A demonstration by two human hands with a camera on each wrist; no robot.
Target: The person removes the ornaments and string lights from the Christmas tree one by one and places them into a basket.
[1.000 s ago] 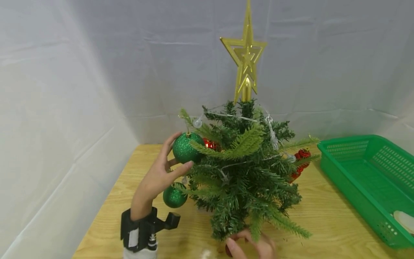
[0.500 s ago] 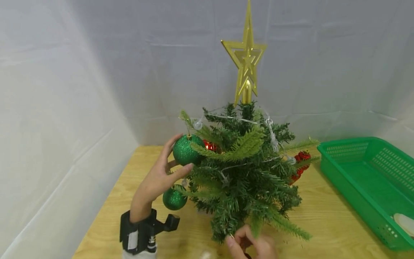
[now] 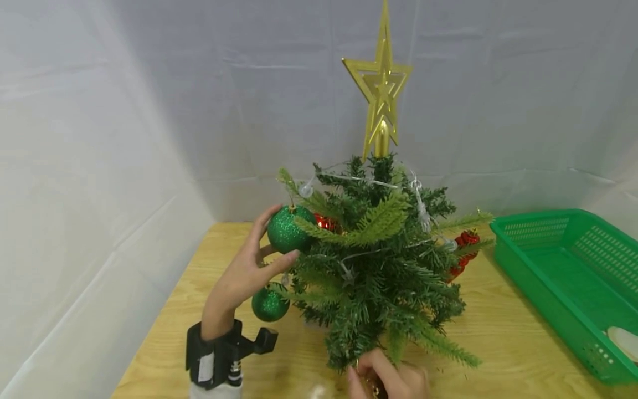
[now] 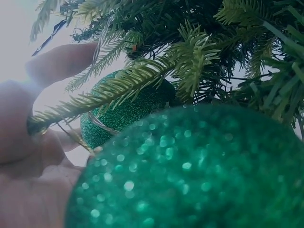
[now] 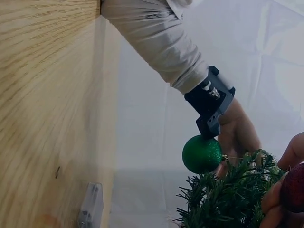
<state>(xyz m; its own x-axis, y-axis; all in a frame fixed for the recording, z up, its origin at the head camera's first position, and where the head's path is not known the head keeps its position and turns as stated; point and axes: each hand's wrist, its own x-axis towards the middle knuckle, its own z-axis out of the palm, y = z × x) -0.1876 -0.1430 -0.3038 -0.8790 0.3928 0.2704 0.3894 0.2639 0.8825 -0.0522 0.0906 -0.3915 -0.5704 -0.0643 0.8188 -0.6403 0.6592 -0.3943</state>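
Note:
A small artificial Christmas tree (image 3: 364, 299) stands on the table. My left hand (image 3: 244, 271) is spread round a large green glitter bauble (image 3: 289, 230) on the tree's left side, thumb below and fingers behind. A second green bauble (image 3: 270, 303) hangs beneath that hand; it looms large in the left wrist view, below a branch tip (image 4: 109, 97). At the lower front branch, my right hand (image 3: 394, 377) pinches the gold loop of a dark red bauble (image 5: 293, 187). In the head view the bauble is mostly hidden under the fingers.
A gold star (image 3: 382, 91) tops the tree, and a string of clear lights (image 3: 359, 178) winds through it. Red ornaments (image 3: 464, 255) hang right and behind. A green basket (image 3: 538, 293) holding a white object (image 3: 623, 341) stands right. White sheeting (image 3: 269, 111) encloses the table.
My right hand has shifted slightly upward at the lower front branch, and the dark red bauble has moved under its fingers, with its gold loop at the branch. My left hand stays put.

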